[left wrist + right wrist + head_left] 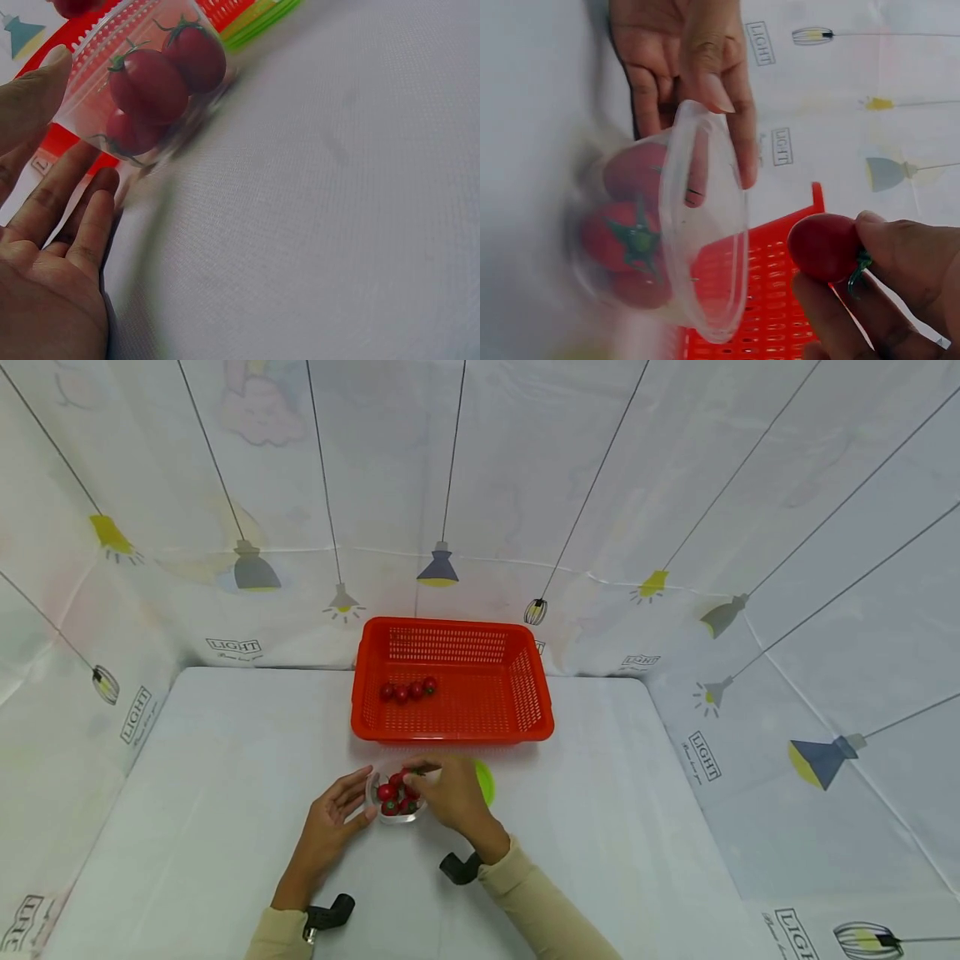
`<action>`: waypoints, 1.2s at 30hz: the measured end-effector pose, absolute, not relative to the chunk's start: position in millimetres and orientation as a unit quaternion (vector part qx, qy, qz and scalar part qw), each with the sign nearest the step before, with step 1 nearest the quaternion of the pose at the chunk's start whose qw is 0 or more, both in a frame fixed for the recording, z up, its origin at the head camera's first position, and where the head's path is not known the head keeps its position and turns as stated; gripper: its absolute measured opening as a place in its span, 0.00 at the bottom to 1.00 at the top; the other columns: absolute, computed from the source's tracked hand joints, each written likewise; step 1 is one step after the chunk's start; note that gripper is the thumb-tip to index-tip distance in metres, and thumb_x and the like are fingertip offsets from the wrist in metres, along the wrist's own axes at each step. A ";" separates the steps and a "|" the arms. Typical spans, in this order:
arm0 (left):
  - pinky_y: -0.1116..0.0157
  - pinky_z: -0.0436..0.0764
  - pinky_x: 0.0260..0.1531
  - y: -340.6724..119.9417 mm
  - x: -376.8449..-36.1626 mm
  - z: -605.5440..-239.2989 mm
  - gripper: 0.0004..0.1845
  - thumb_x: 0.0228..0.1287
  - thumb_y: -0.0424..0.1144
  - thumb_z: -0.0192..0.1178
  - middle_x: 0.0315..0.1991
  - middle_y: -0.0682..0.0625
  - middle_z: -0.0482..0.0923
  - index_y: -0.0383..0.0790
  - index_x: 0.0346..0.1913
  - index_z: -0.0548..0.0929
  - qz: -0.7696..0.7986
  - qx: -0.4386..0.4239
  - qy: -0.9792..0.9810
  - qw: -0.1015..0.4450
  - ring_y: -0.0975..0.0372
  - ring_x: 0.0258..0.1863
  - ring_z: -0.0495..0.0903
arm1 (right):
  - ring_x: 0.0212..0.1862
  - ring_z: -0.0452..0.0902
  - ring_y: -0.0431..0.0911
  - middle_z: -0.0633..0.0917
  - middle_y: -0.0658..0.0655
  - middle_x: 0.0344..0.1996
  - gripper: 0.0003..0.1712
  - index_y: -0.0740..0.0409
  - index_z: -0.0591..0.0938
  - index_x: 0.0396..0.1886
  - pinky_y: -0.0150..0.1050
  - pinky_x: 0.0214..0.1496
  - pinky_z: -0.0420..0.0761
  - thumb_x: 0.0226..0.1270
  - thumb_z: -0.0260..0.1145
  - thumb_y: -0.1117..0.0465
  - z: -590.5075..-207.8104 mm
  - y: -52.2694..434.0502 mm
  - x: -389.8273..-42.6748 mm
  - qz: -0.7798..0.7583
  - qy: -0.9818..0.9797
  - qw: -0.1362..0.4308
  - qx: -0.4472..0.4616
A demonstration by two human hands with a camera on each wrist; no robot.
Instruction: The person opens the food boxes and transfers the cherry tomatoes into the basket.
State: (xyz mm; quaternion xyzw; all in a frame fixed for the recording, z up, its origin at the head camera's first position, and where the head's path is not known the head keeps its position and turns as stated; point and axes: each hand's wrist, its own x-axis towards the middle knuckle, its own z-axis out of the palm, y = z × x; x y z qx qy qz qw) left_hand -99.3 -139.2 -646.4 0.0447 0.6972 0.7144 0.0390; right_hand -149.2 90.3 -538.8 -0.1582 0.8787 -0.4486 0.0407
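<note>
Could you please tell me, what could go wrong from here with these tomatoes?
The tomato that the right hand pinches near its green stem might slip and fall. The left hand is at only one side of the clear tub, so a bump could perhaps slide or tip it.

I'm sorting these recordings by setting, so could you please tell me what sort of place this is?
Probably a small screened-off work area: lamp-printed sheeting backs and flanks a white table with a red basket on it.
</note>
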 end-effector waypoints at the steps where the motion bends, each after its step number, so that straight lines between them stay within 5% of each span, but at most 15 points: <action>1: 0.73 0.75 0.73 -139.2 -99.3 -646.7 0.35 0.71 0.31 0.69 0.76 0.39 0.72 0.44 0.79 0.70 0.715 0.044 0.696 0.040 0.66 0.73 0.74 | 0.51 0.88 0.42 0.94 0.47 0.43 0.10 0.52 0.93 0.49 0.49 0.59 0.88 0.70 0.76 0.58 -536.7 91.1 -150.3 -0.451 0.877 0.037 -0.160; 6: 0.73 0.75 0.73 -139.0 -99.5 -646.7 0.35 0.71 0.31 0.70 0.76 0.40 0.73 0.45 0.78 0.71 0.718 0.039 0.694 0.038 0.65 0.74 0.74 | 0.49 0.88 0.43 0.94 0.45 0.41 0.10 0.51 0.93 0.48 0.55 0.58 0.88 0.70 0.77 0.57 -524.1 94.5 -155.6 -0.471 0.866 0.027 -0.163; 15: 0.73 0.75 0.73 -138.1 -99.4 -644.7 0.35 0.70 0.31 0.70 0.76 0.41 0.73 0.46 0.78 0.71 0.715 0.038 0.697 0.037 0.69 0.72 0.74 | 0.48 0.89 0.42 0.94 0.46 0.43 0.12 0.50 0.93 0.51 0.43 0.55 0.89 0.72 0.75 0.53 -506.0 105.4 -170.3 -0.494 0.855 0.022 -0.156; 36: 0.73 0.74 0.73 -139.9 -100.6 -646.4 0.36 0.69 0.32 0.71 0.76 0.42 0.72 0.46 0.78 0.71 0.722 0.036 0.690 0.042 0.70 0.72 0.74 | 0.45 0.89 0.43 0.94 0.49 0.40 0.12 0.54 0.92 0.49 0.45 0.55 0.90 0.74 0.73 0.53 -470.2 131.6 -228.1 -0.504 0.846 -0.032 -0.173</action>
